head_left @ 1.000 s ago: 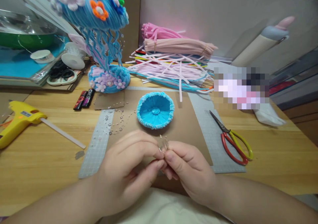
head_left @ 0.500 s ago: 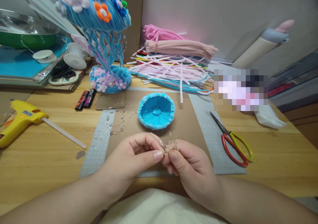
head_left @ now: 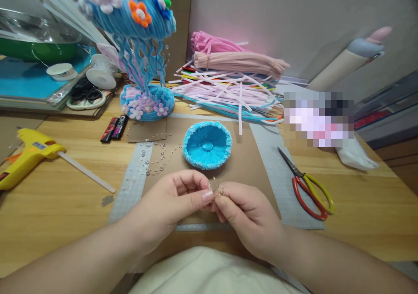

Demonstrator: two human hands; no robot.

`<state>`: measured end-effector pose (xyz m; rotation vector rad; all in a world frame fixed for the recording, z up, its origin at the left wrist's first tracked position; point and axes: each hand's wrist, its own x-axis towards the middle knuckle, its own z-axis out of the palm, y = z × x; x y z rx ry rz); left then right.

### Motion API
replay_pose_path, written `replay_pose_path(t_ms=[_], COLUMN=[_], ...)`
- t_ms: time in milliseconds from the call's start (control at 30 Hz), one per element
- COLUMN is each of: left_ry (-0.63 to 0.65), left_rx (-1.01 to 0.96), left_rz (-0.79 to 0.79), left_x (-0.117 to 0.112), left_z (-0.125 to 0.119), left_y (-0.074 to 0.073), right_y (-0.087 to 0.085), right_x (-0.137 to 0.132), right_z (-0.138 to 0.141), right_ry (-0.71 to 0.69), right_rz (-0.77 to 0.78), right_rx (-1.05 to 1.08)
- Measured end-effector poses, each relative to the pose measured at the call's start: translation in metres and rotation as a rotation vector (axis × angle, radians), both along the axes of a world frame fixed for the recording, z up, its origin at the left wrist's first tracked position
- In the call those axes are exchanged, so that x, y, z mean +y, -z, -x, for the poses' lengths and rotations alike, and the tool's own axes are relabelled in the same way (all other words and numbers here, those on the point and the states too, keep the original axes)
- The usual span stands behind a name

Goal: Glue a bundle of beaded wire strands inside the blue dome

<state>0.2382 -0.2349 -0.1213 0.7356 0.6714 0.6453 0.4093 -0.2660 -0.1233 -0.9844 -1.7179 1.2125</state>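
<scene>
Between thumb and fingertips, my left hand (head_left: 183,196) pinches one side of a small tangle of clear beaded string (head_left: 215,185). My right hand (head_left: 244,207) grips the other side, its fingers curled in close to the left fingertips. Fine loops and tiny beads poke up above the fingers; the rest is hidden. Just beyond the hands sits a blue bowl-shaped fuzzy piece (head_left: 207,146), its hollow side facing up with a round button-like centre. More clear beaded strands (head_left: 161,157) lie to its left.
A brown board (head_left: 251,155) lies on a grey cutting mat (head_left: 294,198). Red-and-yellow scissors (head_left: 310,194) rest at right, a yellow glue gun (head_left: 35,155) at left. Behind stand a blue jellyfish-like pipe cleaner piece (head_left: 143,24), pipe cleaner bundles (head_left: 235,63) and a white spool (head_left: 101,78).
My fingertips have drawn closer together around the beaded string, and its loops sit more bunched. The whole view has shifted slightly; the objects on the table stay put.
</scene>
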Motion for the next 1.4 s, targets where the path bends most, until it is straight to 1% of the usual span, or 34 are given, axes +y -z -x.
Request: replay_pose_path(t_ms=[67,200,267,367,467,533,600,733,833,867,933,1033,1133,1200,1233,1333,1400], left_ry=[-0.007,-0.048,-0.057,-0.057,-0.077,-0.104,-0.105,-0.028,-0.050,-0.057,-0.032,0.060,0.126,0.127,0.107,0.042,0.030], left_rx=[0.011,0.060,0.077,0.089,0.079,0.095,0.116,0.146,0.210,0.207,0.172,0.150,0.189,0.246,0.294,0.454,0.502], left_rz=[-0.030,-0.063,-0.064,-0.052,-0.016,-0.026,-0.058,-0.077,-0.102,-0.105,-0.091,-0.095,-0.181,-0.298,-0.391,-0.741,-0.892], left_x=[0.000,-0.001,-0.001,-0.001,-0.001,-0.001,-0.001,0.001,0.003,0.004,0.006,0.009,0.011,0.011,0.010,0.010,0.009], left_z=[0.000,0.000,0.000,-0.002,-0.003,-0.002,-0.001,0.000,0.000,0.001,0.003,0.009,0.014,0.016,0.016,0.015,0.015], left_y=[0.001,0.003,0.003,0.002,0.000,-0.001,-0.002,-0.005,-0.007,-0.008,-0.010,-0.013,-0.016,-0.018,-0.019,-0.020,-0.020], right_y=[0.004,0.010,0.010,0.010,0.012,0.013,0.014,0.012,0.012,0.013,0.015,0.018,0.016,0.014,0.013,0.011,0.011], right_x=[-0.001,0.000,0.001,0.001,0.000,-0.001,-0.001,-0.001,0.000,0.000,0.002,0.005,0.005,0.006,0.006,0.006,0.006], right_z=[0.001,0.002,0.003,0.004,0.005,0.005,0.004,0.003,0.002,0.002,0.001,-0.001,-0.002,-0.003,-0.003,-0.002,-0.002], right_ry=[0.010,0.001,-0.014,0.000,0.073,0.117,0.123,0.043,-0.011,-0.039,-0.128,-0.276,-0.363,-0.394,-0.399,-0.373,-0.362], right_rz=[0.105,0.365,0.449,0.488,0.477,0.473,0.462,0.404,0.422,0.456,0.568,0.746,0.832,0.858,0.870,0.908,0.925], right_rx=[0.062,0.238,0.270,0.274,0.293,0.315,0.308,0.234,0.235,0.269,0.382,0.572,0.657,0.668,0.677,0.724,0.743])
